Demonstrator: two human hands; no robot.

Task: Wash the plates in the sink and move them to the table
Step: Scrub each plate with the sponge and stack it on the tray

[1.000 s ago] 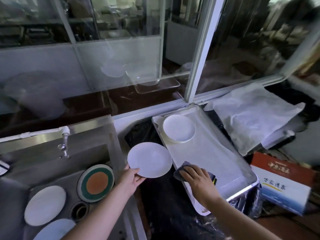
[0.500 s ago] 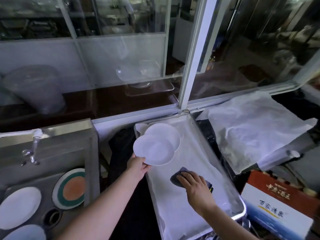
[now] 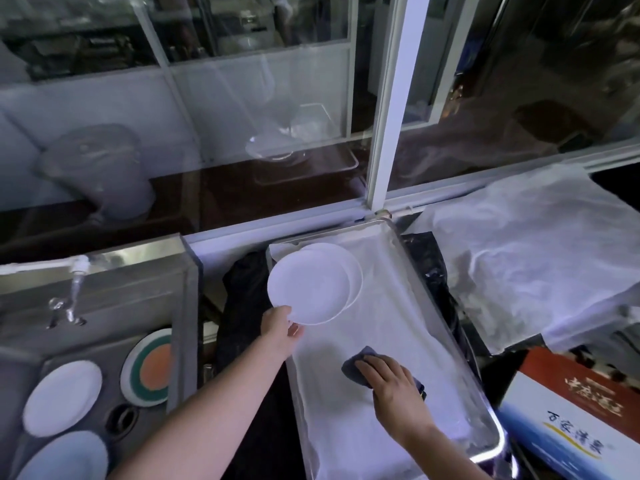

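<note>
Nearest to us, our right hand lies flat with straight fingers pressing a dark cloth onto the white lining of the metal tray, toward the tray's near right side. At the near left, the sink holds a white plate beside the drain, a second pale plate at the near edge, and a green-rimmed orange plate leaning against the sink's right wall. A printed box sits just beside the tray's near right corner.

Farther in, our left hand pinches the near rim of a white plate, thumb on top and fingers curled beneath, holding it over the tray's far left corner. It overlaps another white plate lying there; we cannot tell whether they touch. The tap stands at the sink's far edge. A crumpled white sheet lies to the tray's right, under the window frame.
</note>
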